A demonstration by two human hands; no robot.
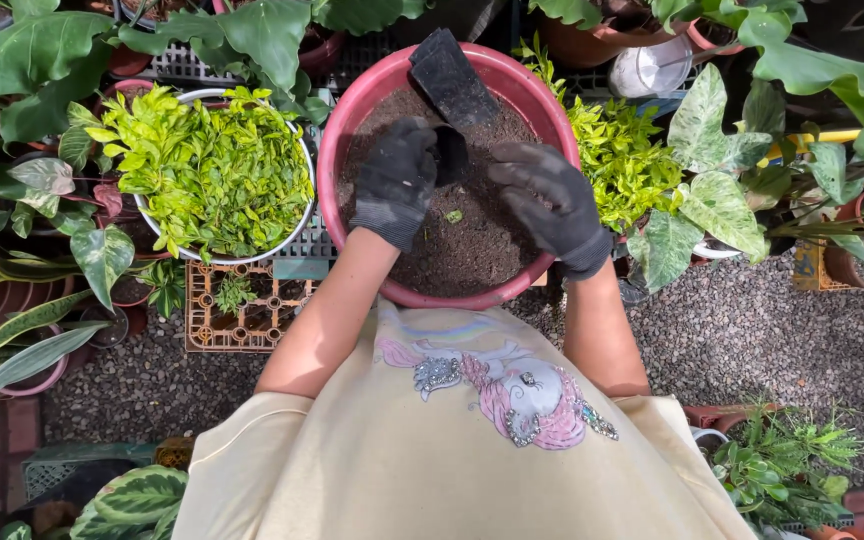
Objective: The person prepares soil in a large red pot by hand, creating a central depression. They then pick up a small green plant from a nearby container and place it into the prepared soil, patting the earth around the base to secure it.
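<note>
Head view looks down on a small black nursery pot (449,153) held over the soil of a big pink basin (347,130). Left hand (397,180), gloved, has its fingers curled shut around the pot's side; right hand (550,200) hovers beside it, fingers loosely apart. Thin plastic like that looks light and easily squashed, so it is best gripped near the rim.

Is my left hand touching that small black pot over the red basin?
Touching. The head view shows the gloved left hand with its fingers closed on the small black pot, no gap between them, above the soil in the red basin.
</note>
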